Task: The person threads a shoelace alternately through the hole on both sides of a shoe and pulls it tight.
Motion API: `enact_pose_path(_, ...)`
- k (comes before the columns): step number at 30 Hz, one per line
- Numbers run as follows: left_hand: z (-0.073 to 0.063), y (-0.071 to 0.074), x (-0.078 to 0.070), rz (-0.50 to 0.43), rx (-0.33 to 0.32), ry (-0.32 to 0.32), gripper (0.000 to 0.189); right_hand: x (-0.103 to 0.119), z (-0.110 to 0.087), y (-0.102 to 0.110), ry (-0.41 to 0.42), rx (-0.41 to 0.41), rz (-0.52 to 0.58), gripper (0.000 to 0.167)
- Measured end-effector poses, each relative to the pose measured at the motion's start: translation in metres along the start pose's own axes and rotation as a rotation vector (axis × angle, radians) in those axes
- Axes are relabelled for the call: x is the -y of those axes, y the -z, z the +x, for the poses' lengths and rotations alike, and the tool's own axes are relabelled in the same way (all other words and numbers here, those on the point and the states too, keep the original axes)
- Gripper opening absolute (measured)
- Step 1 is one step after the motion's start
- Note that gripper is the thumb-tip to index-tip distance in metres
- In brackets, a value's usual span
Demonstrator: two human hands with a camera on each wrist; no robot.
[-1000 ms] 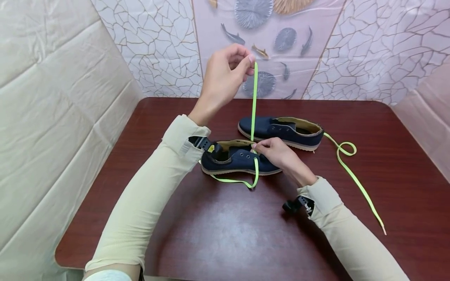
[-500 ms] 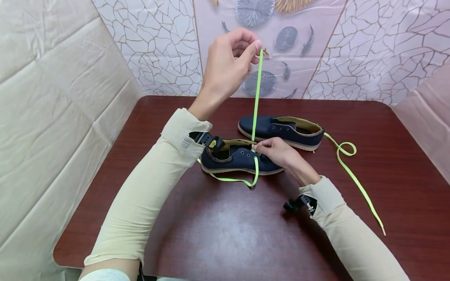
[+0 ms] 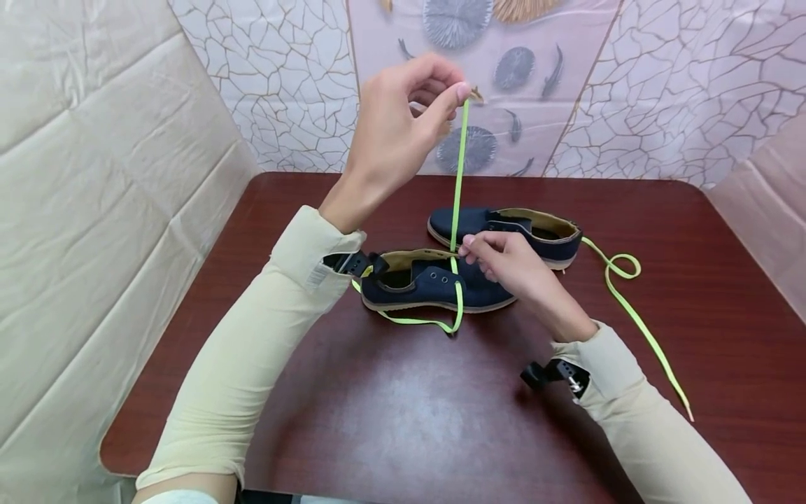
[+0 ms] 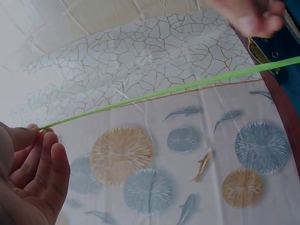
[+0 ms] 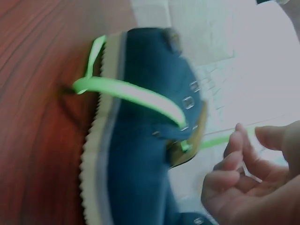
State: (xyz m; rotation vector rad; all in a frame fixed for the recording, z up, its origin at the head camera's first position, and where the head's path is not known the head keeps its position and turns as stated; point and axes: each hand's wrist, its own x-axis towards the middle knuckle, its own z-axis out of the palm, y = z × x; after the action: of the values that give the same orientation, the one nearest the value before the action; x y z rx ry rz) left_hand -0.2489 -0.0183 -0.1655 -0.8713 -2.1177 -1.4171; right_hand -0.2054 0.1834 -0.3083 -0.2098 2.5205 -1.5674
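My left hand point(image 3: 403, 126) is raised above the table and pinches the end of a neon-green shoelace point(image 3: 460, 175) between thumb and index finger. Straight down from there, the lace runs taut into the nearer navy shoe point(image 3: 434, 287). In the left wrist view the same lace point(image 4: 164, 93) stretches from the fingertips of my left hand point(image 4: 33, 168) to the shoe's eyelets. Beside the lace is my right hand point(image 3: 510, 262), thumb and fingertips loosely bent with nothing held. A gap shows between thumb and index finger of my right hand point(image 5: 253, 173) in the right wrist view.
A second navy shoe point(image 3: 472, 217) lies just behind the first, pointing the other way. Its green lace point(image 3: 636, 318) trails across the right of the brown table point(image 3: 390, 413). A loop of the nearer shoe's lace point(image 3: 415, 322) lies at its near side.
My left hand has risen, drawing more lace up through the shoe. My right hand has let go at the eyelets and shifted slightly up and right.
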Motion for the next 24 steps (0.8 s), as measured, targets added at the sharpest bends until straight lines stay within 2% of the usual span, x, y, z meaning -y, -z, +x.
enact_pose_path(5, -0.009, 0.003, -0.002, -0.017, 0.036, -0.014, 0.012, 0.016, -0.009, -0.003, 0.072, -0.009, 0.177, 0.04)
enact_pose_path(9, -0.026, 0.008, -0.007, -0.015, 0.069, -0.011, 0.013, 0.03, -0.017, -0.006, 0.058, -0.002, 0.344, 0.04)
enact_pose_path(11, -0.035, 0.012, -0.011, 0.014, 0.078, -0.048, 0.012, 0.038, -0.023, -0.007, 0.054, 0.01, 0.408, 0.041)
enact_pose_path(13, -0.043, 0.014, -0.015, 0.041, 0.087, -0.108, 0.012, 0.047, -0.031, -0.007, 0.068, 0.022, 0.458, 0.043)
enact_pose_path(19, -0.062, 0.014, -0.024, 0.057, 0.141, -0.359, 0.01, 0.073, -0.05, -0.003, 0.081, 0.064, 0.586, 0.047)
enact_pose_path(22, -0.075, 0.012, -0.025, 0.072, 0.177, -0.442, 0.009, 0.079, -0.054, -0.001, 0.053, 0.059, 0.647, 0.042)
enact_pose_path(24, -0.087, 0.011, -0.023, 0.121, 0.203, -0.48, 0.01, 0.08, -0.057, 0.0, 0.044, 0.04, 0.666, 0.038)
